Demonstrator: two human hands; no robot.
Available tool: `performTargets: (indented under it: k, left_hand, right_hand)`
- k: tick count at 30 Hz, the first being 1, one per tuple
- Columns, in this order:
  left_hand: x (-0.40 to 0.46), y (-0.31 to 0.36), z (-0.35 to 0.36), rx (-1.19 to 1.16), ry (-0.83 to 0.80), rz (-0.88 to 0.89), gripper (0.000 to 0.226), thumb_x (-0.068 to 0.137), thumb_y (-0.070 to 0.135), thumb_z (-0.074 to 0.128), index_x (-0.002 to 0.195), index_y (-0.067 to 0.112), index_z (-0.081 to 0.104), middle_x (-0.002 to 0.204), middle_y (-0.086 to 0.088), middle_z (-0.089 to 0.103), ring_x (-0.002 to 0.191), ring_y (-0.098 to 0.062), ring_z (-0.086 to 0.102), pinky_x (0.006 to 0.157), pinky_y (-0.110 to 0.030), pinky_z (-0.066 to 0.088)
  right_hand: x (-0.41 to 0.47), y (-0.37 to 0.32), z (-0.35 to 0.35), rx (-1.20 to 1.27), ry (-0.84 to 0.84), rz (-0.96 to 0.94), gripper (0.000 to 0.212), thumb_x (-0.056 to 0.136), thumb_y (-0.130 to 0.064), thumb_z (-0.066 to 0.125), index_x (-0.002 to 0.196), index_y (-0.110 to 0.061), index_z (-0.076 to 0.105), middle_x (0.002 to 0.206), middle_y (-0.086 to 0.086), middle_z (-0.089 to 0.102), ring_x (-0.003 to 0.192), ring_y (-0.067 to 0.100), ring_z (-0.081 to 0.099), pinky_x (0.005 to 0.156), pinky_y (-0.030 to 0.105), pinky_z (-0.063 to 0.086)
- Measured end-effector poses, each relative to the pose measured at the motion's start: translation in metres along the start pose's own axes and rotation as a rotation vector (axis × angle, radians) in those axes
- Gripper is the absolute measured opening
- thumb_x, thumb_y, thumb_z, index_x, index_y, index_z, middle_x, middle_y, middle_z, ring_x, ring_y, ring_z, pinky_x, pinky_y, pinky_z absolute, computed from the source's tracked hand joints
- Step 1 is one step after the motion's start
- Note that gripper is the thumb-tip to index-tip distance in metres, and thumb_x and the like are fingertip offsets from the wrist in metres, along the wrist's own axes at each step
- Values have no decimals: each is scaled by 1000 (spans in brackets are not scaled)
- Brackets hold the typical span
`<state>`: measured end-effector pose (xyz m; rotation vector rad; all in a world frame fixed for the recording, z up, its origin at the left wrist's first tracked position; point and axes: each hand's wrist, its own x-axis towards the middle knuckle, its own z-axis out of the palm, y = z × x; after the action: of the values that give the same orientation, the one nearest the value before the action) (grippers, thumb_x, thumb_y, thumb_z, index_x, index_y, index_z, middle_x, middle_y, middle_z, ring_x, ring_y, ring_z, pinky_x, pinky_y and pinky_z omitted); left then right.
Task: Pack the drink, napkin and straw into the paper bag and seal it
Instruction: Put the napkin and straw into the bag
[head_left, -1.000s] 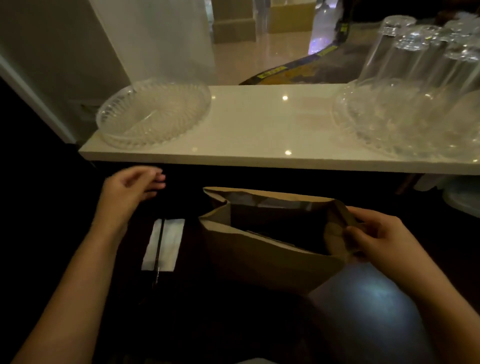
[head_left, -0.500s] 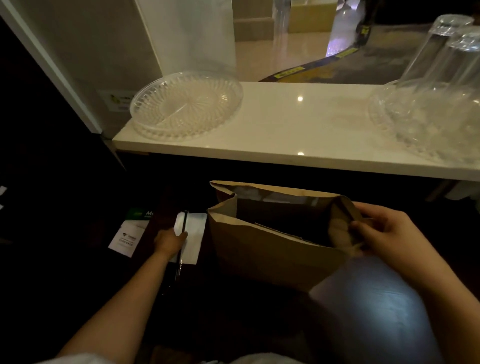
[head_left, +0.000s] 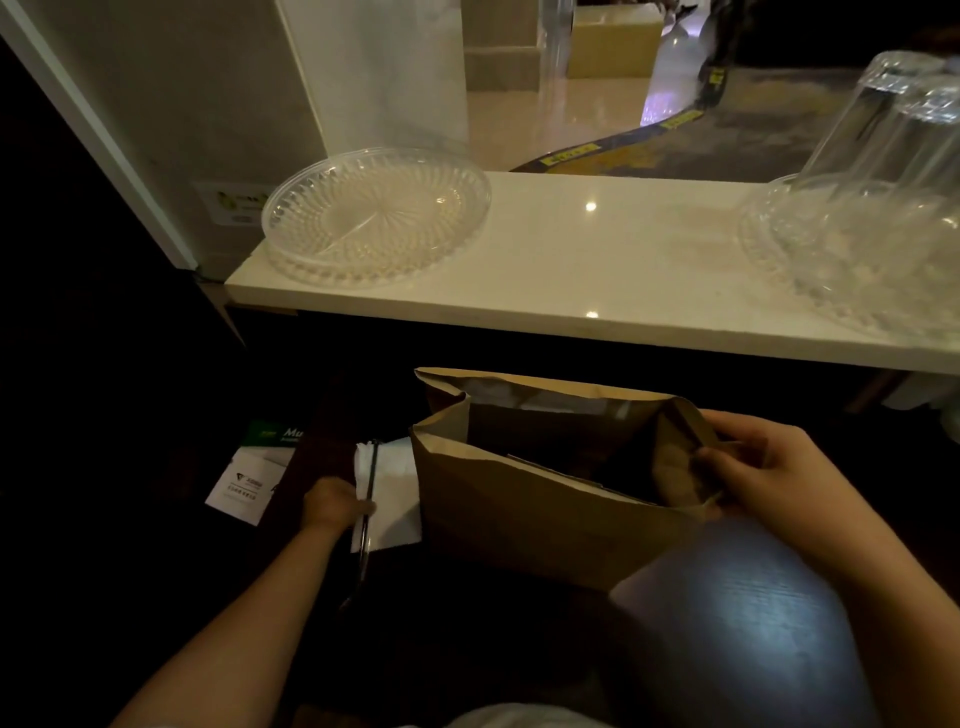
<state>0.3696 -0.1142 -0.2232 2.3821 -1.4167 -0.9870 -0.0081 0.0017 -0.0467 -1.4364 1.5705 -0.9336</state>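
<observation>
Dark counter (head_left: 467, 649): bag (head_left: 519, 519), napkin (head_left: 395, 499), straw (head_left: 368, 499).

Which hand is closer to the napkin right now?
Left. The left hand is on the napkin and straw; the right hand is across the paper bag, holding its far rim.

The paper bag (head_left: 524, 525) is too dark inside to see; the glass tray (head_left: 852, 260) runs off right.
</observation>
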Motion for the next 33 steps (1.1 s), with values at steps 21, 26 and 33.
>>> performTargets:
  k: [21, 26, 33]
  left_hand:
    - [-184, 179, -110, -873, -223, 1034, 23, 55, 7, 81, 66, 24, 69, 66, 16, 73, 65, 4, 66, 63, -11, 52]
    - [-179, 205, -77, -376, -459, 1053, 20, 69, 3, 75, 72, 22, 69, 68, 14, 72, 71, 0, 68, 66, -14, 52]
    - [-162, 219, -65, 332, -444, 1170, 16, 72, 24, 75, 73, 8, 70, 76, -5, 72, 67, -7, 63, 66, -22, 48]
  right_hand:
    - [1, -5, -2, -30, -41, 11, 41, 89, -1, 50, 103, -37, 64, 84, 0, 77, 73, 14, 73, 61, 22, 56]
    - [0, -10, -6, 24, -20, 35, 43, 87, 8, 49, 95, -30, 68, 73, 3, 77, 56, 13, 70, 47, 15, 50]
    - [-2, -10, -15, 69, -37, 45, 41, 87, 6, 50, 100, -29, 67, 73, 3, 77, 62, 13, 71, 51, 15, 51]
